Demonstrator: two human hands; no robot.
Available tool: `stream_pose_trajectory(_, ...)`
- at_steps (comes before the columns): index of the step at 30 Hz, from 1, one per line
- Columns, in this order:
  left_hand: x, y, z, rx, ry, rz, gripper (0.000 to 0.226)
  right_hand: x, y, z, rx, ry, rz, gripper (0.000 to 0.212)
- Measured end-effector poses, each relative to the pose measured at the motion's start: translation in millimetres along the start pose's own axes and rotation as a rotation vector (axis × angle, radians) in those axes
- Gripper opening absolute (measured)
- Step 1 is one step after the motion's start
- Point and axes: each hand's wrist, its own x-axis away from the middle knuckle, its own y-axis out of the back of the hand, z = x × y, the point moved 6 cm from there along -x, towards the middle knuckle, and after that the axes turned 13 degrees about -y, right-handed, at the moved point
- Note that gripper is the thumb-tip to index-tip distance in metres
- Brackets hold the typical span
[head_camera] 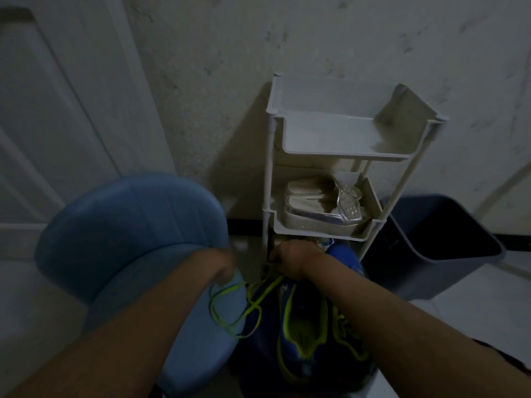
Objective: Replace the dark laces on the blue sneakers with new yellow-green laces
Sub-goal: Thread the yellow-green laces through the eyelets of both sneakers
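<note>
A: Hands status?
B: Right hand (293, 261) is seen from the back with its fingers curled under, and a strand of the yellow-green laces (244, 307) runs straight up into it, so it's gripping the lace. Left hand (225, 262) is motion-blurred. A lace loop reaches it, but I can't tell whether it's gripping or open.
A: Where's the shoe?
B: The blue sneaker (301, 337) with yellow-green trim is right under the right forearm, opening up. The loose laces hang in loops between the two forearms, over the edge of the blue chair (129, 225). There's another blue shape just past the right hand. Too hidden to call.
A: Containers?
B: A pale tiered rack (339, 152) stands against the wall, directly beyond the hands. The middle tray holds a pair of silver glitter sandals (321, 208), side by side. The right hand sits just below that tray's front edge. The dark bin (425, 262) is on the floor, touching or just beside the rack's right leg. Its inside is too dark to read.
A: Anything else?
B: A white door (43, 110) on the left, behind the chair.
</note>
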Motion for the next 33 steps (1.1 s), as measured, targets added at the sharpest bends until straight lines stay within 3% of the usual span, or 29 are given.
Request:
stream_pose_trajectory(4,-6.0,24.6,-25.6,0.163,-0.232,-0.363,0.042,-0.6,1.9,0.3,-0.081,0.016,-0.036,0.038)
stream_pose_trajectory(8,-7.2,28.2,-42.8,0.271,-0.232,-0.333,0.023,0.7,4.0,-5.1,-0.266,0.031,-0.044,0.036)
stream_pose_trajectory(12,-16.0,16.6,-53.2,0.580,-0.200,-0.145,0.025,5.9,20.1,-20.3,-0.770,-0.010,-0.051,0.033)
stream_pose_trajectory(15,-22.2,20.3,-56.3,0.745,-0.190,-0.225,0.020,10.3,30.5,-31.4,-1.119,-0.032,-0.045,0.039)
stream_pose_trajectory(19,-25.3,35.3,-60.8,1.106,-0.243,-0.456,0.016,21.6,45.6,-38.4,-1.367,-0.016,-0.025,0.036)
stream_pose_trajectory(24,-17.2,60.1,-65.1,1.750,-0.394,-0.607,0.028,37.8,56.6,-45.6,-1.445,0.023,-0.003,0.043)
stream_pose_trajectory(28,-13.5,64.6,-71.9,1.773,-0.464,-0.622,0.022,40.8,56.6,-48.0,-1.432,0.034,-0.031,0.046)
stream_pose_trajectory(33,-5.6,83.7,-67.4,1.930,-0.540,-0.764,0.014,46.6,52.7,-53.4,-1.427,-0.047,-0.045,0.042)
